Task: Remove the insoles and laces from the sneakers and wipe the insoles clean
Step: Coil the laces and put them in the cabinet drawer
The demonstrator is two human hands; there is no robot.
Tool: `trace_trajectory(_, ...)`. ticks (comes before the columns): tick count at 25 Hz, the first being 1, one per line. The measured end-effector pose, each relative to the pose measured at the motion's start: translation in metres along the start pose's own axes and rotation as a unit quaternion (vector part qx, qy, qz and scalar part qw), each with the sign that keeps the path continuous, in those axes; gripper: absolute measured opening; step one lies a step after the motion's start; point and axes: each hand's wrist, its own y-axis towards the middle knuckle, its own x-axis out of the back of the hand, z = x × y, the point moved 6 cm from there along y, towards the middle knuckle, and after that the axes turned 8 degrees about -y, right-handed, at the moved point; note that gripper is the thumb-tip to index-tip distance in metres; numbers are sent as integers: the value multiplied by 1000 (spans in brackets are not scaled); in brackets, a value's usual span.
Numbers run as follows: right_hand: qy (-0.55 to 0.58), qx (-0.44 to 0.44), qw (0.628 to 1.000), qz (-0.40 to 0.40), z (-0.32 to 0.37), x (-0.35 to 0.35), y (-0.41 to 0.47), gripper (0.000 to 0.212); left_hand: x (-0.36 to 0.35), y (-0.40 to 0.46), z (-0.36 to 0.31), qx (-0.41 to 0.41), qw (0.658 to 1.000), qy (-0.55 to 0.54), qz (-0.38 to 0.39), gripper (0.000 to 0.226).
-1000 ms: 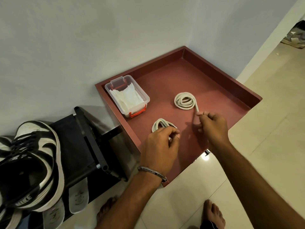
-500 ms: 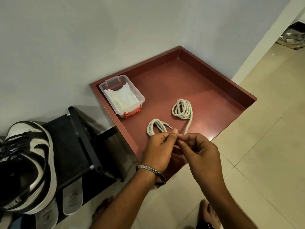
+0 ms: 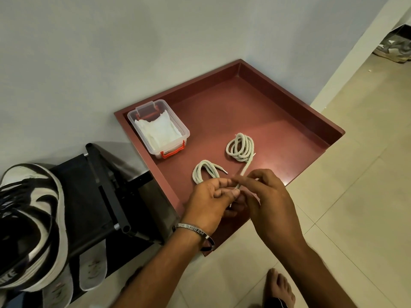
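- The left hand (image 3: 213, 196) and right hand (image 3: 264, 196) meet over the near edge of the red tray (image 3: 289, 103), fingertips together.
- Both hands pinch the free end of a white lace (image 3: 241, 147); that end runs from the fingers up to a coil lying on the tray floor, right of centre.
- The left thumb and forefinger close on the lace end; the right fingers curl round the same strand just above them.
- A second lace (image 3: 203, 172), folded in a loose loop, lies on the tray to the left of the coil, just beyond the left fingers; whether they touch it cannot be told.
- A clear box (image 3: 159, 130) with red clasps sits in the tray's far left corner, holding white wipes (image 3: 158, 130).
- Left of the tray stands a dark rack (image 3: 97, 190); a black-and-white sneaker (image 3: 31, 221) rests on it at the frame's left edge.
- Two pale insoles (image 3: 92, 270) stick out below the rack's front edge, side by side.
- A metal bangle (image 3: 193, 232) circles the left wrist.
- A bare foot (image 3: 279, 287) stands on the tiled floor (image 3: 355, 196) at the bottom right.
- The tray sits against a pale wall (image 3: 155, 52).
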Motion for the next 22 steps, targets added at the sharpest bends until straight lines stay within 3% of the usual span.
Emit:
trace_trajectory(6,13,26,1000,-10,-6,9,8,18,-1,0,2,77,993,-48,74,13)
trace_trajectory(10,18,68,997,-26,3,11,9,23,0,-5,-1,133,981,-40,137,11)
trace_trajectory(14,79,50,995,-24,6,13,13,34,-4,-12,-9,110,972,-84,190,21)
trace_trajectory(19,71,44,996,24,7,-2,12,30,6,-9,-29,45,941,-310,125,30)
trace_trajectory(22,21,61,996,68,10,-16,9,16,21,-2,-36,-14,924,-379,56,30)
